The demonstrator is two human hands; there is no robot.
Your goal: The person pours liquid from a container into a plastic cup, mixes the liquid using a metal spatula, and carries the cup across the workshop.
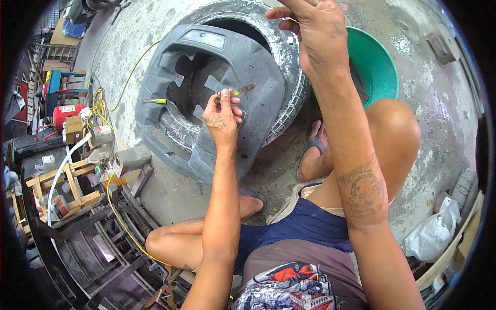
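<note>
My left hand (223, 116) is over the grey plastic panel (258, 103), thumb and fingers pinched together around something small I cannot make out. Just beyond the fingertips is a narrow, rust-brown strip with a yellow end (244, 90); whether the hand holds it or it lies on the panel is unclear. A thin tool with a yellow-green handle (160, 101) rests on the panel's left side. The panel, with a large opening in it, lies on a tyre (294, 67). My right hand (320, 36) is raised at the top, fingers apart, holding nothing visible. Its fingertips are partly cut off.
A green tub (385, 67) stands behind my right forearm. On the left are a red tank (67, 113), a yellow hose (101, 106), wooden pieces (77, 186) and metal frames. To the right lies a white plastic bag (433, 235); a grey block (443, 44) is farther back.
</note>
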